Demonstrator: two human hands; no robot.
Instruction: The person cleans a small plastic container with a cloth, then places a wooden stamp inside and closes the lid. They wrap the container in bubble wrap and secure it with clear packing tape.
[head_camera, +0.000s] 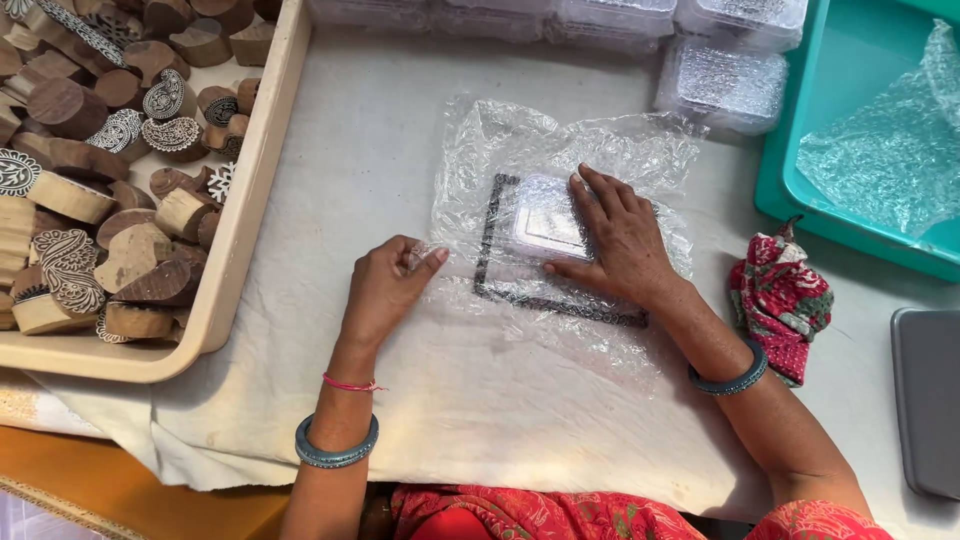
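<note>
Item: clear plastic sheet (560, 150), crinkled, spread flat on the cloth-covered counter (480, 400), at centre.

Under or within the sheet: a small square clear box (540, 220), lying inside a dark printed square border (545, 300) marked on the cloth.

Right hand (620, 235): laid flat, fingers spread, pressing on the sheet and covering the box's right edge; grip apart, closed on nothing.

Left hand (385, 285): at the sheet's left edge, thumb and fingertips pinched together on the plastic (the exact pinch is partly hidden by the fingers).

Both wrists carry teal bangles; the left also a thin pink thread.

Surroundings: cream tray (250, 200) to the left, filled with carved wooden printing blocks (90, 200); a row of clear lidded boxes (720, 80) along the far edge; teal tray (790, 180) at right holding more crumpled plastic; red patterned cloth bundle (780, 295) just beside the right forearm; grey flat object (930, 400) at the right margin.
</note>
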